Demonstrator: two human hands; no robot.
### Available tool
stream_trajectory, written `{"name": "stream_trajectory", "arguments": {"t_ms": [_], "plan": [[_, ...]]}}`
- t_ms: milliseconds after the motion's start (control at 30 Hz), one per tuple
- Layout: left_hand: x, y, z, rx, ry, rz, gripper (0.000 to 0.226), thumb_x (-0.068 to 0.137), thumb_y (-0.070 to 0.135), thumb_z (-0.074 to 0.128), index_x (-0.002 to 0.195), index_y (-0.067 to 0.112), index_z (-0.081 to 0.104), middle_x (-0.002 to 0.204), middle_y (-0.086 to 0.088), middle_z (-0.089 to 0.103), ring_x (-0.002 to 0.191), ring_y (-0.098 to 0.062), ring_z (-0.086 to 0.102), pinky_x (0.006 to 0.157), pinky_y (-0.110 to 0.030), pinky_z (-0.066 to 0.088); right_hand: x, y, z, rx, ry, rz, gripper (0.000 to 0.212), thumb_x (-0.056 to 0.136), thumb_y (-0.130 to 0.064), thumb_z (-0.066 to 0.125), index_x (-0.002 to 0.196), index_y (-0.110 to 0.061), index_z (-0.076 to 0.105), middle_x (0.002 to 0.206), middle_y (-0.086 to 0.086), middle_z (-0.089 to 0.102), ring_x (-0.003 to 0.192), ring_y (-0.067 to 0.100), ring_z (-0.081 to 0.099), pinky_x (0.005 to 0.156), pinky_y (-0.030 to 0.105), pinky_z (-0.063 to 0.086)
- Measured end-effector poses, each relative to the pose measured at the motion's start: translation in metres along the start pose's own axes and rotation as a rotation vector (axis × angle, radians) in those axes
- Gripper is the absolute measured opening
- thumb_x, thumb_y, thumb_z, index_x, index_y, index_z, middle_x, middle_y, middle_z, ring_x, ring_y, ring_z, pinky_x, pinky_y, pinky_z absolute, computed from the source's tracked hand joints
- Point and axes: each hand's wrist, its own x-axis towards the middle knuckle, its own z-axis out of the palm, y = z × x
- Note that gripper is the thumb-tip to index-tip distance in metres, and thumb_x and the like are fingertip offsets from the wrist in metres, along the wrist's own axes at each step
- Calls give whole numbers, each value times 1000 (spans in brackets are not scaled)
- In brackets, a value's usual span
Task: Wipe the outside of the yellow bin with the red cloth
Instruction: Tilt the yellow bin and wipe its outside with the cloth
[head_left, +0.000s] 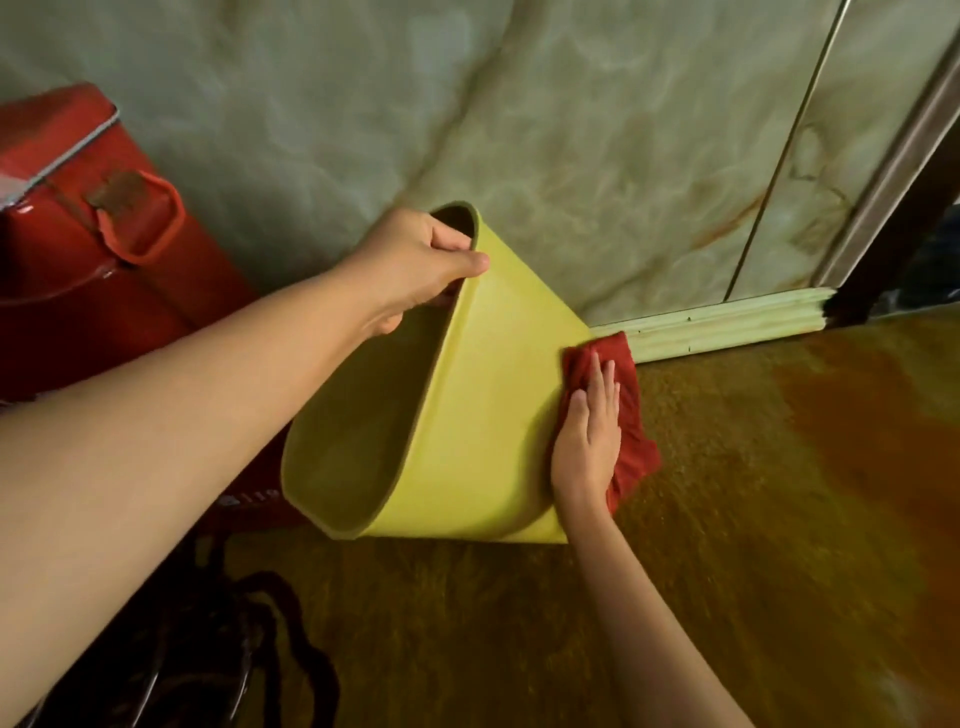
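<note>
The yellow bin (483, 405) is tipped on its side above the floor, its open mouth facing left and its base to the right. My left hand (415, 265) grips the upper rim, fingers inside and thumb on the outer wall. My right hand (587, 436) lies flat, fingers together, pressing the red cloth (631, 415) against the bin's base end. Part of the cloth is hidden under the hand, and its lower corner hangs free.
A red metal trunk (78, 244) with a handle stands against the marbled wall (519, 114) at left. Dark straps (260, 649) lie on the brown carpet (753, 519) at bottom left. A pale skirting board (727, 322) and a door frame (893, 208) are at right.
</note>
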Motion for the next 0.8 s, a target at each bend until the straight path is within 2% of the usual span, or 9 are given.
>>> {"name": "stream_trajectory", "arguments": {"t_ms": [100,167,300,400,500,567,633,733,800], "plan": [[5,1,2,14,9,6,30,77,12,65,106,15,59,98,-9,62,89,-16,56,83,-33,47,-15,-32,11,-10,-114,-374,51,93,-34,24,139,-51,6,150,-27,0,145,4,-4,118,41,-1],[6,3,4,35,9,18,30,78,11,64,106,18,57,98,-8,61,90,-15,56,84,-32,47,-13,-33,13,-69,-159,-500,52,94,-30,26,139,-48,8,151,-24,1,145,4,-4,117,40,0],[-17,6,-3,25,-186,4,47,79,8,61,124,10,47,106,-7,63,86,-9,60,67,-19,50,6,-2,-2,-70,-57,-205,47,98,-24,31,141,-39,21,156,-12,11,145,10,6,116,54,11],[-66,-19,-21,171,-476,-54,92,69,6,72,127,54,19,91,9,67,74,-2,68,57,-15,52,10,15,-4,-62,-93,-102,46,98,-23,33,141,-38,27,157,-7,18,145,14,11,115,56,13],[-118,-48,-27,263,-454,-86,106,66,13,74,111,78,4,76,7,73,72,-16,71,60,-34,56,10,13,0,-71,-117,-93,46,98,-22,34,141,-38,29,157,-6,20,145,15,12,115,56,13],[-129,-58,-25,218,-411,-70,104,72,14,69,119,73,-3,74,8,74,65,-22,68,59,-37,54,8,4,0,-52,-129,-68,46,98,-18,34,141,-33,31,156,-5,21,145,14,13,116,54,13],[-122,-56,-25,163,-415,-68,101,76,10,65,127,64,-4,59,2,69,49,-13,55,47,-25,43,-1,-10,0,25,-167,-97,46,97,-17,34,140,-34,31,155,-6,23,145,12,13,116,53,12],[-101,-50,-30,185,-422,-44,99,76,5,63,135,52,-1,41,5,48,44,-7,37,42,-19,29,-32,-42,12,61,-281,-445,49,93,-30,29,137,-49,21,152,-22,19,144,2,10,117,47,10],[-87,-47,-35,198,-427,-47,96,76,4,63,138,46,2,37,8,45,42,-5,36,43,-17,30,-31,-49,21,-6,-327,-605,50,93,-32,28,138,-53,20,150,-31,12,143,-2,8,115,44,9]]}}
